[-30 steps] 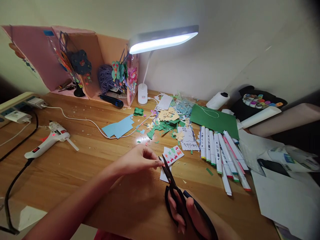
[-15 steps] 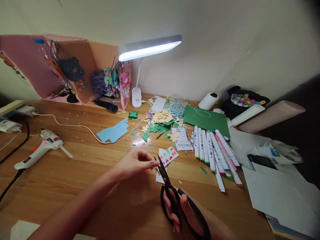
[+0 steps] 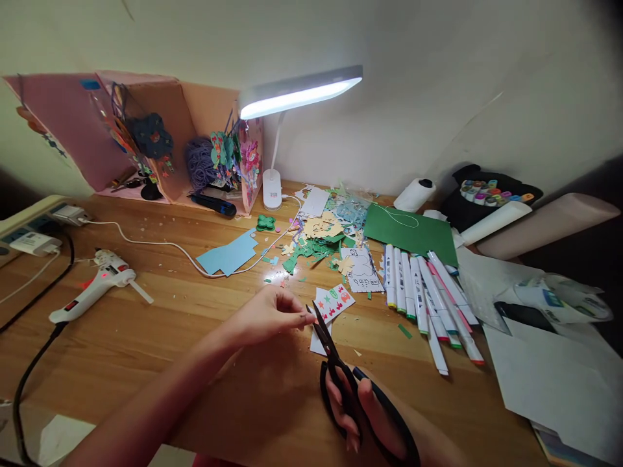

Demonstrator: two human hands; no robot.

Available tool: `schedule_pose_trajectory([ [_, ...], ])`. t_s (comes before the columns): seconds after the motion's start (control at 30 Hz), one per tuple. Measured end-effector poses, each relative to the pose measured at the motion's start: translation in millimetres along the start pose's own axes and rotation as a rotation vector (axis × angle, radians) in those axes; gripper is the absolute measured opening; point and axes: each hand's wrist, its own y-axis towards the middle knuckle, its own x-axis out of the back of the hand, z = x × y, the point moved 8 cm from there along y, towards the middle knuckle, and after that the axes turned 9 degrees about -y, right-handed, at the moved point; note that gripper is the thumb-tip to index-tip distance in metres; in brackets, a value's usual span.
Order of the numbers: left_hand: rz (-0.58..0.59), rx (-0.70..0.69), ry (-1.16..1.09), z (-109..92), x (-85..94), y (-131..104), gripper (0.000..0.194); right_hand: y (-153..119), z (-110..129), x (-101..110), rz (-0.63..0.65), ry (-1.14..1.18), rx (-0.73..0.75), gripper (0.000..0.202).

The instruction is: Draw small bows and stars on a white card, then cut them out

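Note:
My left hand point(image 3: 272, 311) is closed in a pinch, thumb against fingers, at the middle of the table. What it pinches is too small to make out; a hint of red shows at the fingertips. My right hand point(image 3: 370, 405) grips black-handled scissors point(image 3: 331, 350), its fingers and thumb through the loops. The scissor blades are parted a little, their tips close to my left fingertips. Just behind the blades lies a white card point(image 3: 335, 301) printed with red and green shapes, partly over a second white piece of paper point(image 3: 318, 344).
Paper scraps point(image 3: 321, 237) heap under the lit desk lamp point(image 3: 302, 97). Several markers point(image 3: 423, 298) lie at right beside green paper point(image 3: 413, 230). A glue gun point(image 3: 97, 285) with its cord rests at left. Light blue paper point(image 3: 228, 253) and a pink box point(image 3: 195, 104) stand further back.
The view has shifted slightly, so everything appears a little further right. My hands and the scissors keep nearly the same position over the table.

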Motion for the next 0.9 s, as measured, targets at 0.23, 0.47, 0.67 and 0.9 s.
schedule_pose_trajectory([
  [0.23,-0.003,0.02,-0.005,-1.9,-0.5,-1.6,0.034,-1.8,-21.6,-0.7,-0.002,0.084,-0.046,0.066],
  [0.47,0.007,0.021,-0.017,-1.6,-1.1,-0.3,0.035,1.7,-2.4,-0.3,-0.006,-0.001,-0.082,0.067],
  [0.67,0.008,0.023,-0.015,-0.7,-1.4,0.4,0.031,2.6,10.2,-2.2,-0.015,0.007,-0.129,0.065],
  [0.9,0.017,0.012,-0.114,-7.8,-11.5,-3.3,0.027,3.2,5.2,0.9,-0.072,0.022,0.017,0.062],
])
